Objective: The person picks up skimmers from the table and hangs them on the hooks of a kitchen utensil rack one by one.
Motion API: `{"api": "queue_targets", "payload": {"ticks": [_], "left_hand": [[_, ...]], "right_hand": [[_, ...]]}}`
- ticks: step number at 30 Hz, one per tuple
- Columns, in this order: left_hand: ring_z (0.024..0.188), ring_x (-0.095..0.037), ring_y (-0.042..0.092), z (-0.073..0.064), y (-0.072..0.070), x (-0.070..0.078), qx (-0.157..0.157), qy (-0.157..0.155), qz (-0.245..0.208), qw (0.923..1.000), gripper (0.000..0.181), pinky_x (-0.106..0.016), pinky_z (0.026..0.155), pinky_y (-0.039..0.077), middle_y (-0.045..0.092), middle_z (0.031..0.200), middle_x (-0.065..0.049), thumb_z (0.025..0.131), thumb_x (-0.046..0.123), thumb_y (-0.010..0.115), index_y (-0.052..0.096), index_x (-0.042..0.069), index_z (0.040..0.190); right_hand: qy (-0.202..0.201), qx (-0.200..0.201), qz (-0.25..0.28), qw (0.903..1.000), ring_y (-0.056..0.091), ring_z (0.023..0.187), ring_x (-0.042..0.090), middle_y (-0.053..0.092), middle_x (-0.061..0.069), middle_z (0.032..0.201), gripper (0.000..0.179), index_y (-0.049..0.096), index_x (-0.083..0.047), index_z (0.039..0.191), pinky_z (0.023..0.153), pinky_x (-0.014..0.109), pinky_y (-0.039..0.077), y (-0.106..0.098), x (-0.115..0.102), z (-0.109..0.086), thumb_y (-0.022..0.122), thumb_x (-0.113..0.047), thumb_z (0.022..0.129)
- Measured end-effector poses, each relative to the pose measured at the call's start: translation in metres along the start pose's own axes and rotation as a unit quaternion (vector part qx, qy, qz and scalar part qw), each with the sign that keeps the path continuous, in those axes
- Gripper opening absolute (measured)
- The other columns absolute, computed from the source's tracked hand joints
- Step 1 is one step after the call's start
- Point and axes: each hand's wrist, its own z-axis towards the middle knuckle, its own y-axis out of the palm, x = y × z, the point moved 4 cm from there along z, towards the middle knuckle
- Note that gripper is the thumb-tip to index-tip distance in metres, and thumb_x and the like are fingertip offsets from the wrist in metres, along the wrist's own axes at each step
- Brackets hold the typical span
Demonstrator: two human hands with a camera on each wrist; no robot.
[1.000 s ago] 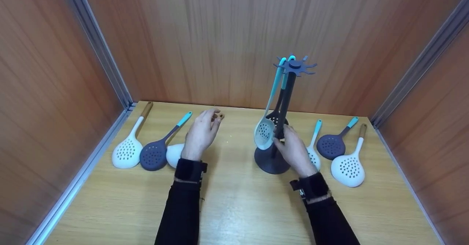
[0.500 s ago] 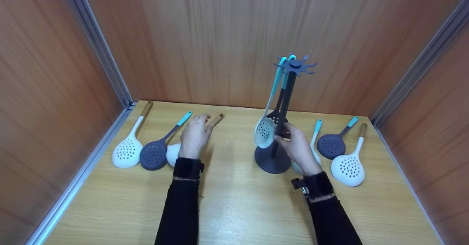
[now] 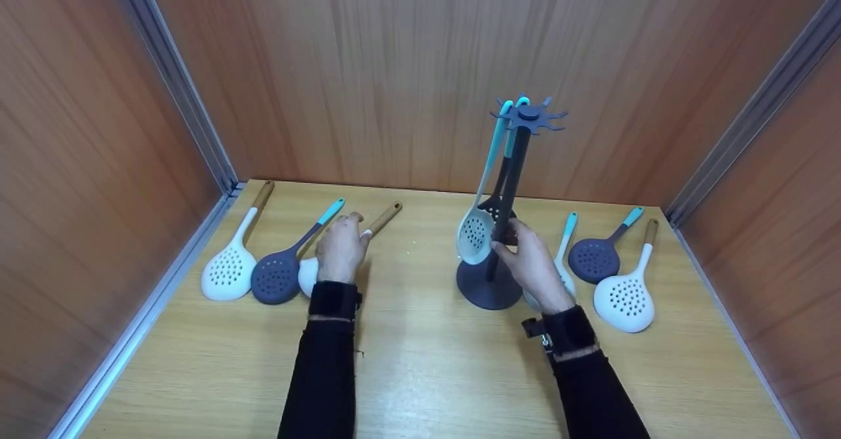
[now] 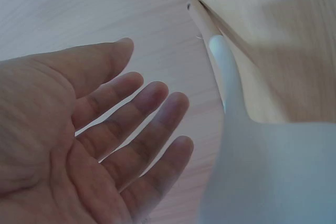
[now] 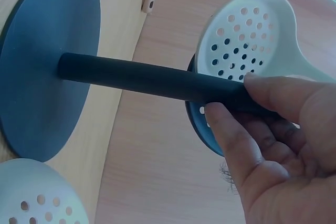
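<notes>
Stand point(image 3: 517, 176) of dark plastic, topped with a ring of spiky hooks, rises right of centre in the frame, its round base on the desk point(image 3: 420, 373). The person's right hand point(image 3: 531, 265) grips its pole low down, thumb on one side and fingers on the other. Two utensils hang from the hooks on the pole's left: a pale slotted spoon point(image 3: 475, 236) with a turquoise handle and, partly behind it, a dark slotted utensil point(image 3: 503, 176).

Over at centre left, the left hand point(image 3: 340, 250) is open and holds nothing, fingers loosely extended and apart. It hovers over a white utensil point(image 4: 273, 177) that lies on the desk, wooden handle pointing away to the upper right; from the wrist I can see a gap between the two.

Further left lie a dark perforated turner point(image 3: 276, 277), then a white perforated turner point(image 3: 228, 273), just beside each other. On the right of the frame are a pale turquoise-handled utensil point(image 3: 569, 230), partly hidden by the right hand, a dark round skimmer point(image 3: 594, 261) and a white skimmer point(image 3: 625, 304) with a wooden handle. Wood-grain panels point(image 3: 394, 84) close in the desk.
</notes>
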Motion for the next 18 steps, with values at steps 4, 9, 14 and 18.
{"api": "queue_targets", "payload": {"ticks": [4, 9, 14, 18], "left_hand": [[0.124, -0.048, 0.081, 0.002, 0.004, -0.005, -0.009, -0.010, 0.029, 0.9995, 0.042, -0.063, 0.099, 0.069, 0.080, 0.137, -0.028, 0.112, 0.018, 0.081, 0.073, -0.001, 0.149], [0.124, -0.047, 0.081, 0.003, 0.007, -0.011, -0.013, -0.033, 0.041, 0.9985, 0.042, -0.062, 0.098, 0.069, 0.080, 0.137, -0.027, 0.111, 0.017, 0.082, 0.074, 0.000, 0.148], [0.123, -0.047, 0.081, 0.003, 0.009, -0.016, -0.019, -0.052, 0.054, 0.9970, 0.041, -0.062, 0.097, 0.069, 0.080, 0.138, -0.027, 0.110, 0.016, 0.083, 0.076, 0.002, 0.148], [0.123, -0.049, 0.081, 0.004, 0.010, -0.019, -0.027, -0.059, 0.057, 0.9963, 0.038, -0.064, 0.097, 0.069, 0.081, 0.139, -0.027, 0.109, 0.012, 0.082, 0.077, 0.003, 0.145]], "right_hand": [[0.001, 0.007, 0.018, 0.9998, 0.072, 0.146, 0.043, 0.078, 0.022, 0.146, 0.032, 0.070, -0.004, 0.147, 0.126, 0.064, 0.058, 0.001, 0.001, 0.000, 0.074, -0.009, 0.115], [0.020, 0.009, 0.057, 0.9981, 0.072, 0.145, 0.041, 0.077, 0.020, 0.147, 0.034, 0.069, -0.005, 0.147, 0.125, 0.063, 0.060, 0.005, 0.000, 0.000, 0.078, -0.008, 0.113], [0.021, 0.022, 0.052, 0.9982, 0.073, 0.144, 0.042, 0.078, 0.021, 0.144, 0.031, 0.070, -0.004, 0.143, 0.122, 0.061, 0.063, 0.006, 0.000, 0.000, 0.079, -0.009, 0.113], [0.010, 0.029, 0.041, 0.9987, 0.074, 0.142, 0.044, 0.079, 0.022, 0.142, 0.027, 0.070, -0.003, 0.139, 0.118, 0.061, 0.065, 0.007, 0.000, 0.000, 0.078, -0.008, 0.113]]}}
